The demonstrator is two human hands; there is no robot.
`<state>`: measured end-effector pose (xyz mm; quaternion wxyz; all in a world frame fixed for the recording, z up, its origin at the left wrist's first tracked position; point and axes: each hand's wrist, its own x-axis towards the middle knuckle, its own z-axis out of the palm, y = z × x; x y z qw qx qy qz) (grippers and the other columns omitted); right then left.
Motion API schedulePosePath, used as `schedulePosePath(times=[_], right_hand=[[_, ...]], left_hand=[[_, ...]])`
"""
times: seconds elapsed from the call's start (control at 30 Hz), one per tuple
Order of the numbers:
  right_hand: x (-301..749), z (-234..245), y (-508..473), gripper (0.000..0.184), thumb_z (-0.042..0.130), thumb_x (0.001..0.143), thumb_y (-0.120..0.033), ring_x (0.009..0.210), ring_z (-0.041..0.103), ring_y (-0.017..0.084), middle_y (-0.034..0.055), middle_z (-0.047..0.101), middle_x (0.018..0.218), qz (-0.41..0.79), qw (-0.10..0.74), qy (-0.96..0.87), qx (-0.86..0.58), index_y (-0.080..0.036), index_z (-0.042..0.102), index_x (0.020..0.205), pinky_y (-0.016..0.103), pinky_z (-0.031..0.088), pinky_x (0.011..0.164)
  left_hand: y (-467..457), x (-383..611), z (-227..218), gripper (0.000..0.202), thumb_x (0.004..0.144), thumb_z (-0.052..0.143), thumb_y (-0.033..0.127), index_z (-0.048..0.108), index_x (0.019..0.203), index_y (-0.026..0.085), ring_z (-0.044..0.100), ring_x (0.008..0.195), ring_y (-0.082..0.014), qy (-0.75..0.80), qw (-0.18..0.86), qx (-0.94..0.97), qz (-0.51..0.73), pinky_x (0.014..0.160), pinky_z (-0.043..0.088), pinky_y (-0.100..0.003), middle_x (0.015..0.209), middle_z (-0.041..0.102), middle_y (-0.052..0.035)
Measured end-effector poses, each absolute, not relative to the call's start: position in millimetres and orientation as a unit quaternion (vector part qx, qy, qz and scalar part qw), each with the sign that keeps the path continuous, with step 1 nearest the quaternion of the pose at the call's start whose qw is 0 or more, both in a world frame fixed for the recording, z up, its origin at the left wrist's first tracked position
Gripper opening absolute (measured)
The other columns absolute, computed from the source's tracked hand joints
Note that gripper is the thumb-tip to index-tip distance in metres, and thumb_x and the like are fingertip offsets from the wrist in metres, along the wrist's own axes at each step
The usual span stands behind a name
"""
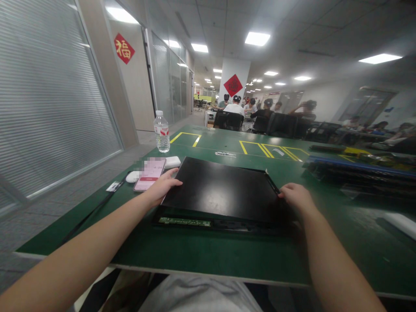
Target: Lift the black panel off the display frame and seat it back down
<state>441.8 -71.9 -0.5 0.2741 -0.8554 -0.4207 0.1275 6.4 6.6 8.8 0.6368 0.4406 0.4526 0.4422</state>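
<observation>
Head view takes in a long office room: a grey ceiling point(208, 17) with bright lights point(258, 38), a glass partition point(58, 86) with blinds on the left, a white pillar point(240, 67) bearing a red diamond sign point(233, 85), and people point(234, 108) seated farther back. Nearest is the green worktop point(211, 255), smooth and faintly shiny, with yellow tape lines point(176, 138) along its far edge and a blurred stack of dark parts point(360, 173) toward its right side. Close to the middle of the worktop's near edge lies a dark frame point(224, 224), and over it sits a thin black panel point(224, 190), flat and rectangular, with a soft pale sheen across its middle. It leaves the frame's near side uncovered, where a green circuit strip point(185, 222) shows at the left. The left hand point(162, 186) grips the panel's left edge, thumb on top; the right hand point(299, 197) has its fingers pinched on the frame's right rim, and whether they also catch the panel cannot be told. Near the worktop's left edge stand or lie a clear water bottle point(162, 132), a phone point(151, 173) with a lit pink screen, a black strap point(97, 212) and a white case point(172, 162).
</observation>
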Motion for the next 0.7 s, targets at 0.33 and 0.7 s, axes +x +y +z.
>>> schedulePosePath(times=[0.33, 0.7], right_hand=[[440.3, 0.6, -72.8, 0.016, 0.055, 0.076, -0.024, 0.058, 0.062, 0.017, 0.0063, 0.076, 0.078, 0.124, 0.268, -0.421, -0.858, -0.018, 0.07, 0.077, 0.026, 0.042, 0.055], [438.7, 3.2, -73.0, 0.015, 0.056, 0.076, -0.023, 0.059, 0.063, 0.017, 0.0055, 0.076, 0.077, 0.123, 0.259, -0.42, -0.861, -0.018, 0.07, 0.08, 0.026, 0.041, 0.055]], left_hand=[[4.0, 8.5, 13.2, 0.084, 0.062, 0.064, 0.001, 0.049, 0.143, 0.019, 0.072, 0.058, -0.0222, 0.452, 0.638, 0.435, 0.447, 0.054, 0.059, -0.031, 0.078, 0.077, -0.0025], [6.1, 6.7, 10.1, 0.072, 0.063, 0.065, 0.003, 0.053, 0.133, 0.017, 0.072, 0.056, -0.0229, 0.448, 0.64, 0.448, 0.434, 0.053, 0.059, -0.032, 0.075, 0.076, -0.0022]])
